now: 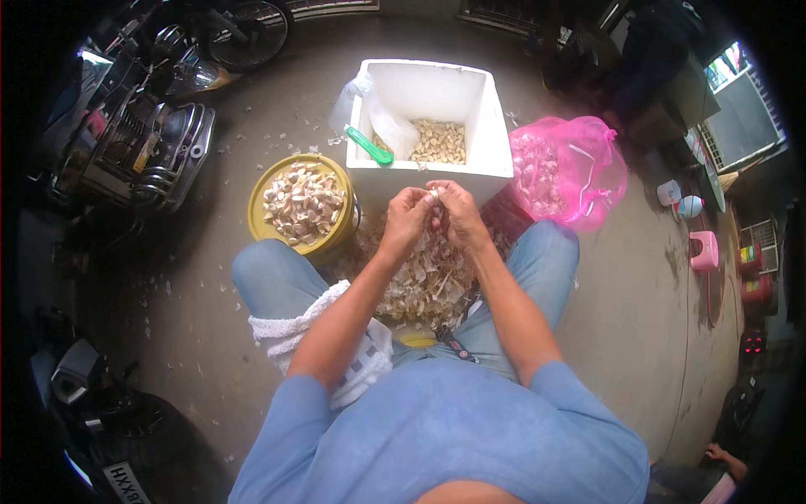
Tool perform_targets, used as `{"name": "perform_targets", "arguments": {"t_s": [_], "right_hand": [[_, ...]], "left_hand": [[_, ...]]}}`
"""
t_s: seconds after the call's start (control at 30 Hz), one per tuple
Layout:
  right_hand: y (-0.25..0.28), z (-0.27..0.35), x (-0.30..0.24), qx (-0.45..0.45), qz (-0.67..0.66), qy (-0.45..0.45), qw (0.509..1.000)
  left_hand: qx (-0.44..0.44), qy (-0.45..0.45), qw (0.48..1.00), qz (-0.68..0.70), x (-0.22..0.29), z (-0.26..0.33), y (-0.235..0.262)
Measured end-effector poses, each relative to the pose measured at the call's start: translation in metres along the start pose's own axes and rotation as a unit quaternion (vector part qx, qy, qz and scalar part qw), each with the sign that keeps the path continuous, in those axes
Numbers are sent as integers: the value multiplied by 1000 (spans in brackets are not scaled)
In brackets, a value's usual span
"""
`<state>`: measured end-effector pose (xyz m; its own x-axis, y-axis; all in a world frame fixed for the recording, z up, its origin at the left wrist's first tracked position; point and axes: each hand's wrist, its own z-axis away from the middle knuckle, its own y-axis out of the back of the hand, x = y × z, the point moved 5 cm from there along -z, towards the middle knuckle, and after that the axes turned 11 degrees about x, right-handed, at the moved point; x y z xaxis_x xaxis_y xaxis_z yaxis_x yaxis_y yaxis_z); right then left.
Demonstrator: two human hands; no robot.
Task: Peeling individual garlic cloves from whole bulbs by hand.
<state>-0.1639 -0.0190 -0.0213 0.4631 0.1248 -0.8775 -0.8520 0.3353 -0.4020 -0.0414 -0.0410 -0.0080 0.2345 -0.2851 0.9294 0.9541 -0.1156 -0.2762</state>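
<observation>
Small pale garlic clove, pinched between the fingertips of both hands, held up at centre just near of the white foam box. Largest first: grey concrete floor, littered with pale skins. Parked motorcycle at far left, chrome and dark parts showing. White square foam box at far centre, open-topped, holding a heap of peeled cloves in its right part, plus a clear plastic bag and a green-handled tool leaning over its left wall. Pink translucent plastic bag of garlic to the right of the box, mouth open. Round yellow plastic bucket left of the box, filled with pale garlic pieces. Heap of papery garlic skins between the knees in blue jeans, under the forearms. White towel draped over the left thigh. Small pink stool well apart at right. Left hand closed, fingertips clamped on the clove. Right hand likewise closed on the same clove, touching the left hand at the fingertips.
</observation>
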Motion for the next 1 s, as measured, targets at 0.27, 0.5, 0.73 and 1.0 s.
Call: {"name": "perform_targets", "arguments": {"t_s": [0.27, 0.5, 0.73, 1.0], "right_hand": [[-23, 12, -15, -20, 83, 15, 996], [-8, 7, -16, -18, 75, 24, 997], [-12, 12, -7, -51, 1, -56, 997], [-8, 8, -9, -5, 39, 58, 998]], "left_hand": [[1, -7, 998, -70, 17, -2, 14], [-18, -121, 968, -221, 24, -2, 10], [19, -155, 959, -235, 24, 0, 13], [85, -216, 915, -331, 17, 1, 4]]}}
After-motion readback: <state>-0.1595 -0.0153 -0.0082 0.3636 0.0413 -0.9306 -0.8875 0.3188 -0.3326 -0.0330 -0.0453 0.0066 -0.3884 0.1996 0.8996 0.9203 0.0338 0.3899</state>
